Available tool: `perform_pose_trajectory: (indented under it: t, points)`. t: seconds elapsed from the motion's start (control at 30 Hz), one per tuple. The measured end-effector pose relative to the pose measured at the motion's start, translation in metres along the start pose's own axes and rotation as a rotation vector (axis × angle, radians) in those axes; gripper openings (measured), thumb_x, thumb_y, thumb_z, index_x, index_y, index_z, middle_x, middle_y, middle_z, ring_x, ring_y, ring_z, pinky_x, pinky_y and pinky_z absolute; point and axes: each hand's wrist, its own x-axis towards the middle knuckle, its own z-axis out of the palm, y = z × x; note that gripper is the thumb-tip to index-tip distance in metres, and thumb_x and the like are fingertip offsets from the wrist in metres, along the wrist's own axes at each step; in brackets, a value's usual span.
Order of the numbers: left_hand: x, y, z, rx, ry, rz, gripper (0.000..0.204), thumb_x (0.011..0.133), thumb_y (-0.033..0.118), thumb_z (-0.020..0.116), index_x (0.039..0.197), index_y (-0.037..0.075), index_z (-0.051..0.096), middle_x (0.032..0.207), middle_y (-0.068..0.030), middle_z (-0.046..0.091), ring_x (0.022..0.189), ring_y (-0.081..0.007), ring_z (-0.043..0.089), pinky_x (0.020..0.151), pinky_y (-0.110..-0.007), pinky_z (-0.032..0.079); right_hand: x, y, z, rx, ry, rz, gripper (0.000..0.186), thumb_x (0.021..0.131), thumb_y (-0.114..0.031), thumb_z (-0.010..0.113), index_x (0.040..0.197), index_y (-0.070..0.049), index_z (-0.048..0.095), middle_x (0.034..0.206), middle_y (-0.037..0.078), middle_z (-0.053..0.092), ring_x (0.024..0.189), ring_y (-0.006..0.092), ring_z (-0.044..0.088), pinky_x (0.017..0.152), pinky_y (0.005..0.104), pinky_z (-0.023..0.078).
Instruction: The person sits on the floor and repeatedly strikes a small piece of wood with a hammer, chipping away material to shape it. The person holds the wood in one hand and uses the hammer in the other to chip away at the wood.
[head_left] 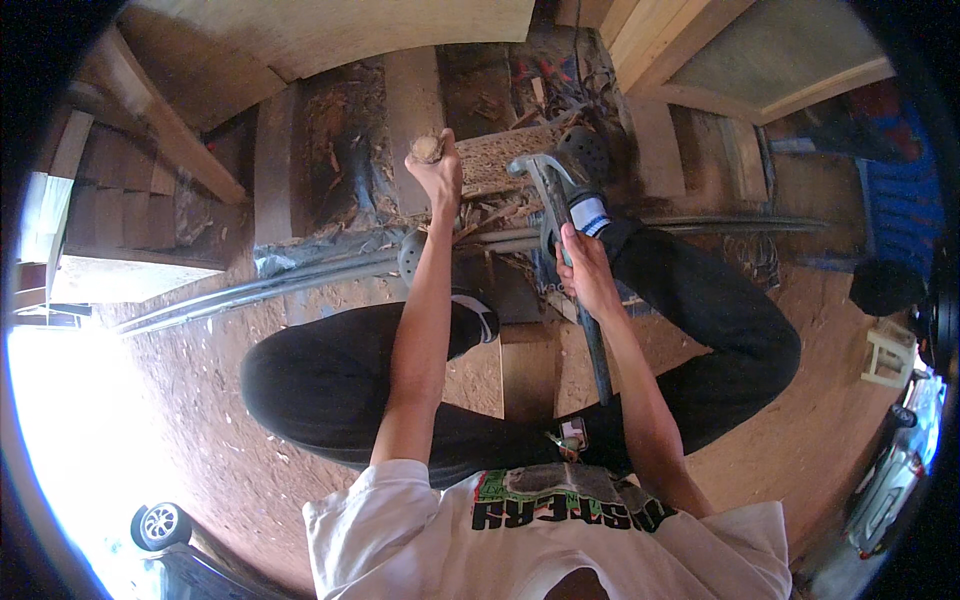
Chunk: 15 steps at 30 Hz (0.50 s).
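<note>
Person sits w/ knees spread, both arms out front. L hand (pixel 436 180) is clamped round a wooden piece (pixel 427 150), its round end facing up; hard to tell if its lower end touches anything. R hand (pixel 588 272) is wrapped round the handle of a hammer (pixel 556 200), metal head up near the R shoe (pixel 584 150), handle end down by the lap. Btwn the two hands, a bit fwd, lies a pitted board (pixel 505 160), w/ wood chips (pixel 490 215) scattered nearby. Dark pipes (pixel 330 272) run crosswise near the feet.
</note>
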Motion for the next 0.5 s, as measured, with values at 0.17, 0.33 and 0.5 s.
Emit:
perform_pose_trajectory:
  t: [0.17,0.33,0.5]
  points:
    - [0.0,-0.004,0.002,-0.097,0.005,0.011,0.047,0.083,0.026,0.075,0.101,-0.005,0.044,0.09,-0.0108,0.057,0.081,-0.0184,0.055,0.074,-0.032,0.046,0.001,0.003,-0.001,0.025,-0.004,0.037,0.05,0.097,-0.054,0.044,0.076,-0.009,0.047,0.055,-0.004,0.037,0.045,0.0065,0.037,0.042,0.0249,0.029]
    - [-0.005,0.002,0.001,0.023,0.006,0.018,0.049,0.082,0.028,0.076,0.1,-0.005,0.044,0.089,-0.0095,0.057,0.081,-0.0173,0.055,0.074,-0.032,0.047,-0.006,-0.028,0.013,-0.114,0.01,-0.064,0.047,0.096,-0.053,0.048,0.077,-0.01,0.047,0.055,-0.005,0.038,0.045,0.0054,0.036,0.041,0.0244,0.028]
    - [-0.014,0.008,0.002,0.061,0.042,0.119,0.037,0.083,0.025,0.075,0.09,-0.002,0.051,0.076,-0.0067,0.058,0.07,-0.0152,0.054,0.065,-0.032,0.046,-0.031,-0.086,0.024,0.056,-0.074,-0.31,0.045,0.094,-0.051,0.053,0.083,-0.008,0.047,0.057,-0.005,0.038,0.045,0.0021,0.034,0.04,0.0192,0.027]
